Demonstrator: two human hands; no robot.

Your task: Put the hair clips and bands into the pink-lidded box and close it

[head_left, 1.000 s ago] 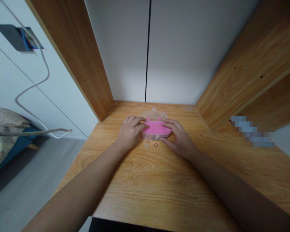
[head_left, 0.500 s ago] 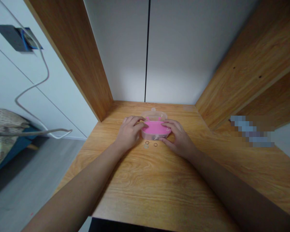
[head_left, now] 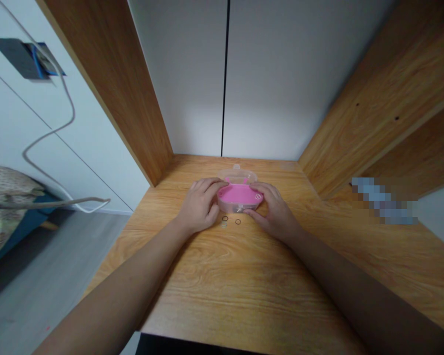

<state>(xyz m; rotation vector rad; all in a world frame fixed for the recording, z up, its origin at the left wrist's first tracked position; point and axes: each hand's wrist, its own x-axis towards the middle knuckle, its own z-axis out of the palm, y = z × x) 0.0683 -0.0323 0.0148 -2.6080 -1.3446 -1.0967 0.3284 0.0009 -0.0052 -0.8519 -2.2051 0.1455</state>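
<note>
Between my hands, on the wooden surface, stands a small clear plastic box (head_left: 232, 208) with its lid (head_left: 240, 173) raised at the back. A pink tray (head_left: 239, 195) fills the top of the box, with a few pale rings (head_left: 259, 196) at its right end. My left hand (head_left: 202, 204) grips the box's left side, fingers over the rim and thumb low in front. My right hand (head_left: 274, 209) holds the right end, fingers on the rim and thumb against the front wall. In front lie a dark ring (head_left: 225, 218), another dark ring (head_left: 238, 222) and a pale clear ring (head_left: 224, 225).
Wooden panels (head_left: 133, 88) rise at the left and right, with a pale back wall (head_left: 192, 98) behind the box. A blurred-out item (head_left: 383, 199) lies at the right. On the left hangs a white cable (head_left: 72, 111), near an open wall socket (head_left: 40, 61).
My left thumb has moved off the pink tray to the front left of the box. My right fingers have shifted from the tray towards the right rim. The tray's inside now shows more.
</note>
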